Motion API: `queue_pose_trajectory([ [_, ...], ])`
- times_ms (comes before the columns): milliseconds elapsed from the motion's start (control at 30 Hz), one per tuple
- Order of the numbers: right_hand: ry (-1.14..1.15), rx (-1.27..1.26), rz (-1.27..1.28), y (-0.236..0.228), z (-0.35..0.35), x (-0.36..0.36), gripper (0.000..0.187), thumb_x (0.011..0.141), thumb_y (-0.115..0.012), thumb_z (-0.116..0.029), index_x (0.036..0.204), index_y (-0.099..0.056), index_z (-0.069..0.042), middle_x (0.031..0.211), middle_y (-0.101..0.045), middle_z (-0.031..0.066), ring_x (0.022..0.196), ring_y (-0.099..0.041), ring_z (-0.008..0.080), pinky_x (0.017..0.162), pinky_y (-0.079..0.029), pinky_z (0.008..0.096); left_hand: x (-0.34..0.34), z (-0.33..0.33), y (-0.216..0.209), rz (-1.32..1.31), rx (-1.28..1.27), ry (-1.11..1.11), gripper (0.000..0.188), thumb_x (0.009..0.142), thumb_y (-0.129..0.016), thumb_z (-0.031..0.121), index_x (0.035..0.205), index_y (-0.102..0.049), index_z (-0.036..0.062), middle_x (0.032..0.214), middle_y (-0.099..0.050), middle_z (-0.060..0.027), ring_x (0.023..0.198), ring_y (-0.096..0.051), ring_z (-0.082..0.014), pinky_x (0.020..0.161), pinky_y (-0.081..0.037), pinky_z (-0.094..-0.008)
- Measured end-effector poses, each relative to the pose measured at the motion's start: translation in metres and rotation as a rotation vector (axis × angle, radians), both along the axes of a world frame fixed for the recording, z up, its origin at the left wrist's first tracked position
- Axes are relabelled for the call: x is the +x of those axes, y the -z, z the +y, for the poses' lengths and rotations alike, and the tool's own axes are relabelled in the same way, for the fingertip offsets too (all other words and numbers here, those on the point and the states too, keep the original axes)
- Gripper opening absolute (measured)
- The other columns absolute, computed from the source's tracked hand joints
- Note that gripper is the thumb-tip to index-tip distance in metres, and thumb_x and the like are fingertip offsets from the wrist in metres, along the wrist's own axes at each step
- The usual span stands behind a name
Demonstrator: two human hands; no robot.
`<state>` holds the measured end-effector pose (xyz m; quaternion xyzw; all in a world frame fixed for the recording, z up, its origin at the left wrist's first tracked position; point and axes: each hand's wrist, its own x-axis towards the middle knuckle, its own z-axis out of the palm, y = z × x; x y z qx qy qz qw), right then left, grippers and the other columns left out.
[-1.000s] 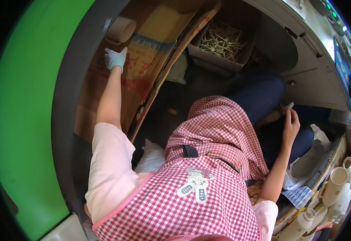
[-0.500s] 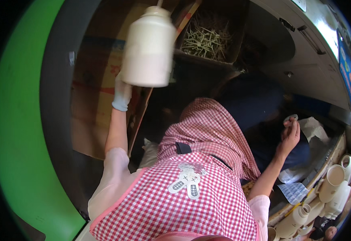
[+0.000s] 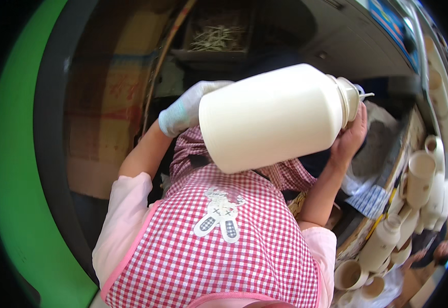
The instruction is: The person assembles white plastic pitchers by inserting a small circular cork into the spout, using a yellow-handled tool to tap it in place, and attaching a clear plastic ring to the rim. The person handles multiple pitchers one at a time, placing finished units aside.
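A red-and-white checked apron fills the near view. Above it a large, smooth, cream unglazed ceramic jug is held in the air on its side, long axis nearly level, flat base to the left, narrow capped neck pointing right and slightly up. The gloved left hand has its fingers wrapped at the base; the bare right hand has its fingers clasping the neck end. Farther right, pale mugs crowd a tabletop.
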<state>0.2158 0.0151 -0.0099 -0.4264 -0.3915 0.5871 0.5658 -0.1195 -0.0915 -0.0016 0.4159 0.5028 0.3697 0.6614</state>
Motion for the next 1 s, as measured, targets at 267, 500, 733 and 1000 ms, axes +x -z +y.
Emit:
queue_pose_trajectory([
  [267,0.175,0.043,-0.151,-0.026,-0.032,0.043,0.023,0.109,-0.051,-0.021,0.100,-0.058,-0.001,0.096,-0.075,0.0202,0.079,-0.071,0.0180,0.076,-0.057,0.0268,0.074,0.075,-0.010,0.614,0.183,0.885,0.037,0.096,-0.062,0.007,0.132,-0.069,0.0097,0.125,-0.070,-0.0204,0.108,-0.071,-0.0348,0.094,-0.056,-0.0366],
  [500,0.111,0.116,-0.621,-0.071,-0.005,0.014,0.018,0.110,-0.052,-0.016,0.108,-0.061,-0.001,0.095,-0.073,0.0074,0.083,-0.066,0.0082,0.075,-0.053,0.0234,0.136,0.116,-0.102,0.164,0.484,0.402,0.073,0.080,-0.089,0.029,0.140,-0.058,0.0024,0.138,-0.064,-0.0171,0.124,-0.065,-0.0287,0.105,-0.053,-0.0395],
  [733,0.140,0.114,-0.520,-0.061,-0.011,0.047,0.019,0.108,-0.059,-0.016,0.109,-0.071,0.000,0.118,-0.074,0.0104,0.095,-0.062,0.0078,0.088,-0.048,0.0239,0.159,0.106,-0.078,0.398,0.778,0.242,0.043,0.076,-0.091,0.017,0.108,-0.067,0.0014,0.142,-0.058,-0.0208,0.119,-0.068,-0.0322,0.100,-0.056,-0.0395],
  [1000,0.218,-0.205,-0.330,-0.039,-0.064,0.126,0.021,0.108,-0.058,-0.020,0.104,-0.072,-0.005,0.079,-0.068,-0.0010,0.052,-0.035,-0.0036,0.047,-0.022,0.0167,0.113,0.131,-0.075,0.113,0.646,0.443,0.019,0.085,-0.071,0.018,0.094,-0.074,0.0015,0.114,-0.073,-0.0204,0.127,-0.060,-0.0409,0.119,-0.033,-0.0575],
])
